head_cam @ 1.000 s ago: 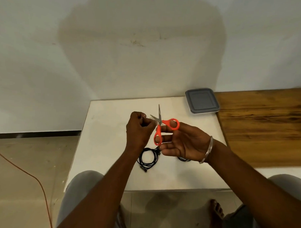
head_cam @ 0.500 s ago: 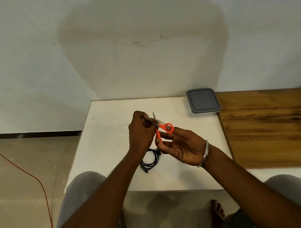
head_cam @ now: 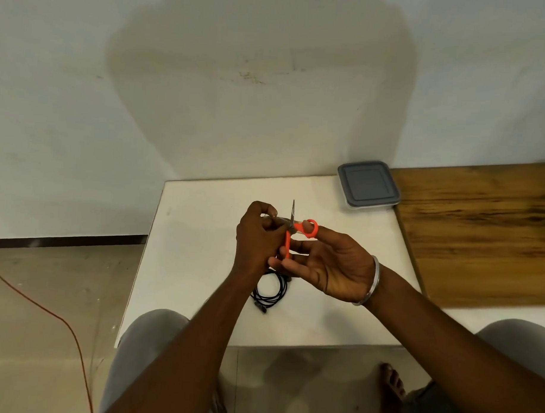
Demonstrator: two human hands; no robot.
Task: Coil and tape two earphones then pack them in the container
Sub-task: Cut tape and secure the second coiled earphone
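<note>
My right hand (head_cam: 325,263) holds orange-handled scissors (head_cam: 306,228) with thumb and fingers through the loops, blades spread apart, one blade pointing up. My left hand (head_cam: 258,236) is closed in a fist, pinching something small and pale right at the blades; it looks like a strip of tape, though it is too small to be sure. Below both hands, a coiled black earphone (head_cam: 269,291) lies on the white table (head_cam: 190,234). The square container (head_cam: 369,185) with its grey lid on stands at the table's back right corner.
A wooden board (head_cam: 480,232) adjoins the table on the right. An orange cable (head_cam: 45,309) runs across the floor at the left. My knees sit at the table's front edge, and a bare foot (head_cam: 391,386) rests on the floor.
The scissors tilted left toward my left fist, then their blades spread again with one pointing up. Both hands stayed together above the coiled earphone.
</note>
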